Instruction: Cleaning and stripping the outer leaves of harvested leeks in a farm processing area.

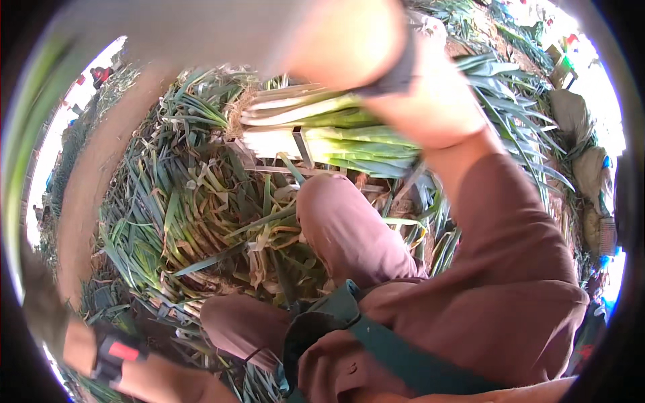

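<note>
Well, the two hands are wide apart from each other, and both are badly smeared. The right hand (pixel 242 30) is a big grey blur close to the lens, with a black wristband (pixel 396 70) behind it on the bare wrist. The left hand (pixel 44 299) is a darker blur, low and far over, just beyond a black wristwatch (pixel 115 352) with a red face. Whether either one is clamped on anything I cannot tell, since no fingers can be made out.

Just above the left hand, long green leaves (pixel 27 127) rise along the rim (blurred too, so I cannot say whether that hand grips them). The stacked leeks (pixel 289 142) lie below the right hand in the picture, white ends toward the left hand's side and green leaves running under the right forearm. They rest on a metal rack (pixel 302 149) with a dark upright.

Between the left hand and the knees (pixel 349 225) spreads a tangled leek pile (pixel 201 221), green mixed with dry yellow leaves. Out past the right forearm lie more leek leaves (pixel 521 111), and beyond those, farthest from both hands, stand pale sacks (pixel 571 114).
</note>
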The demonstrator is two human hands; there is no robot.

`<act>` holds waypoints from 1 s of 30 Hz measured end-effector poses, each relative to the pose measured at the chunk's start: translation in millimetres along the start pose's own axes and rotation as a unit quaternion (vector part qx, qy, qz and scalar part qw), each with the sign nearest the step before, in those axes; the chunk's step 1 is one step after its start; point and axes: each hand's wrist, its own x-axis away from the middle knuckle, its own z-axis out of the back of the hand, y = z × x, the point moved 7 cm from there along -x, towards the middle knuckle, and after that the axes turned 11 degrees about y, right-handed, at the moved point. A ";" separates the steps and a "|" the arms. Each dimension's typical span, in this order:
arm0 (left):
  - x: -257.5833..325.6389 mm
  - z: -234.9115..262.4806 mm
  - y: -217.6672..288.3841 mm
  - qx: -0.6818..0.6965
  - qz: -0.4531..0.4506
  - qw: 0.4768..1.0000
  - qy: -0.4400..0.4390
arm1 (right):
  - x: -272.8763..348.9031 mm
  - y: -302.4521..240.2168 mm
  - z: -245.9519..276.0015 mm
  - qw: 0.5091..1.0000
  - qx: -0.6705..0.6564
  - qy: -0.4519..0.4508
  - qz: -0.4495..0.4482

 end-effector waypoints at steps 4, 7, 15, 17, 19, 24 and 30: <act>21.6 -36.0 -214.6 0.077 0.241 0.967 -0.020 | 55.9 36.7 31.4 0.946 0.252 -0.186 0.085; 54.7 -96.8 -341.8 0.114 0.415 0.901 -0.057 | 96.1 53.8 49.4 0.887 0.333 -0.306 0.097; 136.0 -144.1 -546.2 0.037 0.626 0.778 -0.045 | 275.8 47.3 29.2 0.730 0.248 -0.636 -0.026; 147.2 -136.7 -572.0 -0.026 0.636 0.771 -0.031 | 301.3 42.3 21.2 0.718 0.198 -0.666 -0.047; 149.5 -124.3 -592.4 -0.083 0.639 0.764 -0.031 | 319.0 37.8 10.8 0.667 0.119 -0.733 -0.052; 155.2 -114.1 -612.9 -0.141 0.630 0.763 -0.028 | 345.3 51.1 -16.7 0.481 -0.082 -0.854 -0.182; 153.7 -97.5 -628.7 -0.134 0.639 0.756 -0.032 | 353.1 42.2 -55.8 0.441 -0.142 -0.861 -0.209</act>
